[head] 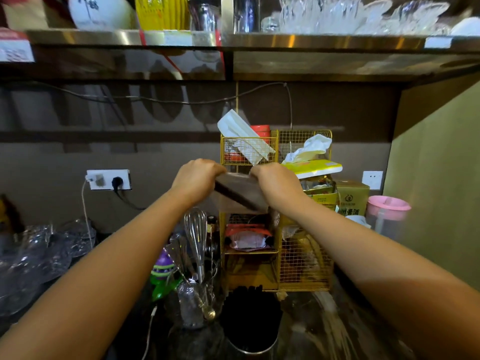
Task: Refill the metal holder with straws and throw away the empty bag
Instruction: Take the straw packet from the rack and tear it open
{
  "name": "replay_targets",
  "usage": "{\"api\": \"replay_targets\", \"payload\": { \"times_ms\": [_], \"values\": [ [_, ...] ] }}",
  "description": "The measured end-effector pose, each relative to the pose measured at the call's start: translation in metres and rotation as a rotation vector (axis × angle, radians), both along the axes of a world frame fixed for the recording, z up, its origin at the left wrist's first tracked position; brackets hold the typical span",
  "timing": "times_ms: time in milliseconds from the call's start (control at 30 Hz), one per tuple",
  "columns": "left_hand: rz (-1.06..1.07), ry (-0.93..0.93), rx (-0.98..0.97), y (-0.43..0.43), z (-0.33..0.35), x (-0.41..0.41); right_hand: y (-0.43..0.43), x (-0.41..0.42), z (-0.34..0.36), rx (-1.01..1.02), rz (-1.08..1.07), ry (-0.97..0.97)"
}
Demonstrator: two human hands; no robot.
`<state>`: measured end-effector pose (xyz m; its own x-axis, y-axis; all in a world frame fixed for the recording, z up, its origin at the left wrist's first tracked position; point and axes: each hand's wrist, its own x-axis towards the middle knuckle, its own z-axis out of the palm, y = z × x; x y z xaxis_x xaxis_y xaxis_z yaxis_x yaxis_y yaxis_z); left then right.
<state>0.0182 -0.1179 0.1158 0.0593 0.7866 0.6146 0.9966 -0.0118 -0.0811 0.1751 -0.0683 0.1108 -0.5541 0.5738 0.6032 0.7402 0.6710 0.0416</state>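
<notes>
A clear plastic bag of dark straws [240,192] is held up at chest height in front of the yellow wire rack. My left hand [196,179] grips its upper left edge and my right hand [276,181] grips its upper right edge, both fists closed on the plastic. Directly below, near the bottom of the view, stands the round metal holder [253,345] with several dark straws [249,311] upright inside it. The bag hangs tilted, its lower end pointing right and down.
A yellow wire rack [304,263] full of packets stands behind the holder. A whisk in a glass jar [194,289] is just left of it, glassware [44,253] farther left, a pink-lidded jug [387,214] right. A steel shelf [259,41] runs overhead.
</notes>
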Motion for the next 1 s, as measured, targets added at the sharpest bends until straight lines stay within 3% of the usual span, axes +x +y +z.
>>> {"api": "replay_targets", "payload": {
  "times_ms": [100,267,533,733,1000],
  "values": [
    [0.015,-0.058,0.018,-0.028,0.006,-0.001,-0.019,-0.002,0.006,-0.049,0.087,0.097],
    [0.039,-0.116,0.051,-0.079,0.001,0.002,-0.064,-0.003,0.002,-0.337,0.276,0.193],
    [0.020,-0.256,0.032,-0.147,-0.071,0.013,-0.126,-0.002,-0.060,-0.620,0.461,0.087],
    [0.042,-0.343,-0.171,-0.178,-0.145,0.030,-0.147,-0.001,-0.133,-0.871,0.517,-0.077],
    [0.121,-0.559,-0.305,-0.201,-0.202,0.049,-0.168,0.018,-0.182,-1.226,0.521,-0.043]
  ]
}}
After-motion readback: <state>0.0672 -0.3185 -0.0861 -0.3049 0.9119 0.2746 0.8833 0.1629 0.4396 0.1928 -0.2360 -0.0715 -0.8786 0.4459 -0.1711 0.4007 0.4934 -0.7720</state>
